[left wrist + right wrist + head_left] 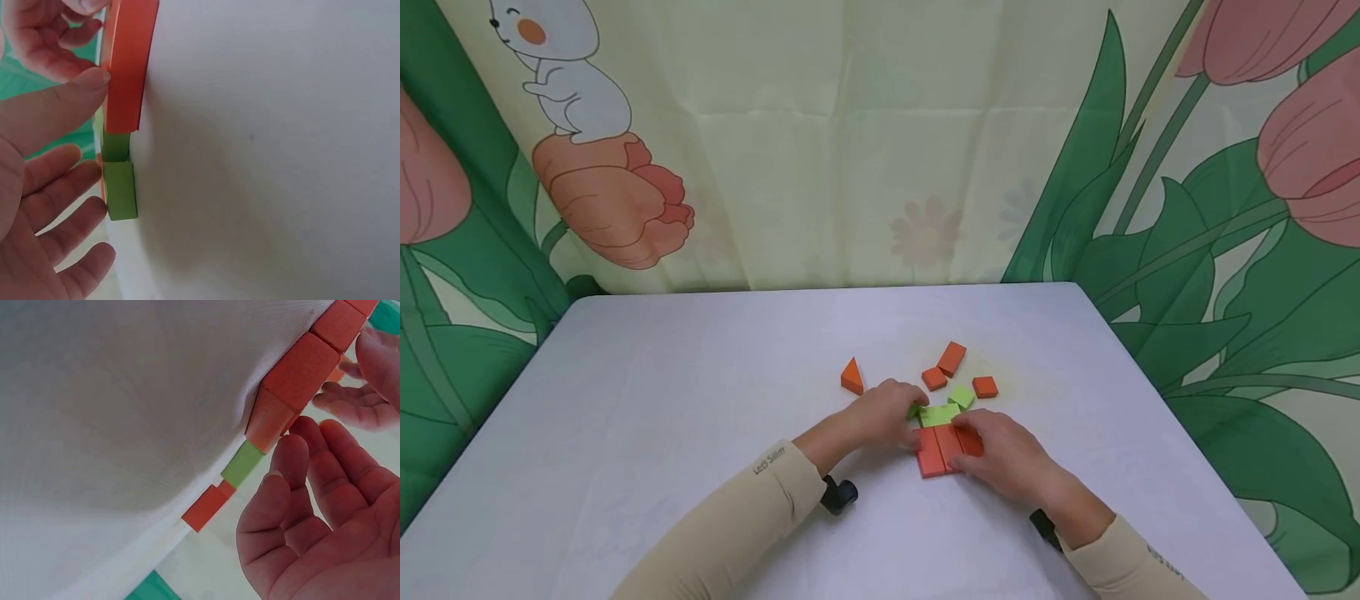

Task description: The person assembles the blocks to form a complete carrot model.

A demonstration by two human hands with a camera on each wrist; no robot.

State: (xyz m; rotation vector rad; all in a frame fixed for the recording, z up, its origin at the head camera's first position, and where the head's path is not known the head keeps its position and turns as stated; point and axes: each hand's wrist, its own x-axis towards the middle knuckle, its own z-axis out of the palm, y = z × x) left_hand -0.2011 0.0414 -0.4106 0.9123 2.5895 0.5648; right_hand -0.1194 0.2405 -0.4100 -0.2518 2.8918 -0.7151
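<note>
Several flat red blocks (930,452) lie side by side on the table in the head view, with light green blocks (938,415) against their far side. My left hand (889,413) is at the left of this group. Its thumb (94,80) touches the side of a red block, and the loosely spread fingers lie beside a green block (120,190). From the right, my right hand (1006,455) reaches over the rightmost red block (970,442), thumb near its front and fingertips (301,428) by its far end. The palm partly covers that block in the head view.
Beyond the group lie an orange-red rectangular block (952,358) and two smaller orange-red blocks, one left (934,379) and one right (985,387). An orange triangular block (852,377) stands farther left. The white-covered table (700,375) meets a printed curtain (775,167) behind.
</note>
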